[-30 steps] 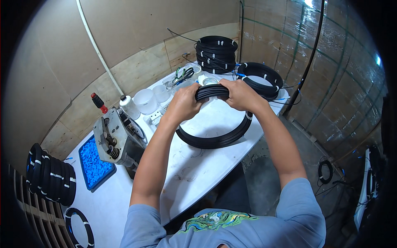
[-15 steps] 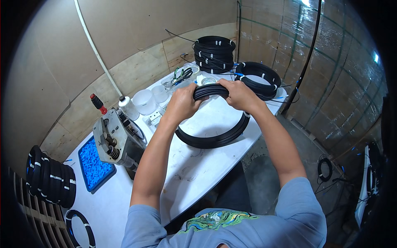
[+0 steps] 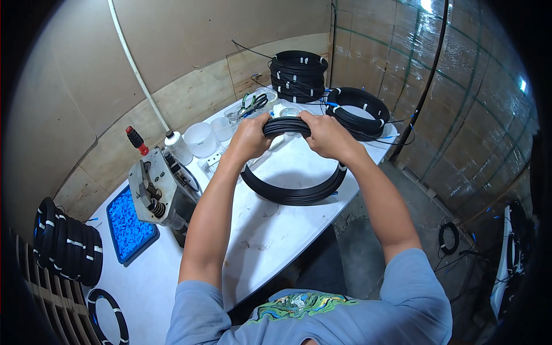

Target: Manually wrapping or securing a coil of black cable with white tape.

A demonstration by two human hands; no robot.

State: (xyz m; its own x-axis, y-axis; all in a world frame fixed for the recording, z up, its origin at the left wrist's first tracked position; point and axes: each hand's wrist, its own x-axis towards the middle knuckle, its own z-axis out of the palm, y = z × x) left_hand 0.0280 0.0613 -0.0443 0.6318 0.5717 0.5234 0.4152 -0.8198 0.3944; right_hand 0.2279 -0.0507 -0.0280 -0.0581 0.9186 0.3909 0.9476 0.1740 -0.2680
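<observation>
Slightly leftward, our left hand (image 3: pixel 249 137), our right hand (image 3: pixel 329 137) and the coil (image 3: pixel 293 195) have shifted together since the earlier frame. Both hands grip the coil's far side, one at each end of a short stretch running left to right between them, so neither is nearer. Its loop opens toward us over the white surface (image 3: pixel 247 273); whether the near side touches down, we cannot tell. It looks black, with many strands packed side by side and a white tie (image 3: pixel 342 166) near our right wrist.

Coil of black cable (image 3: pixel 296 196), round, white-banded, loops bundled together, tilted, far side raised, over white table (image 3: pixel 253 247)
</observation>
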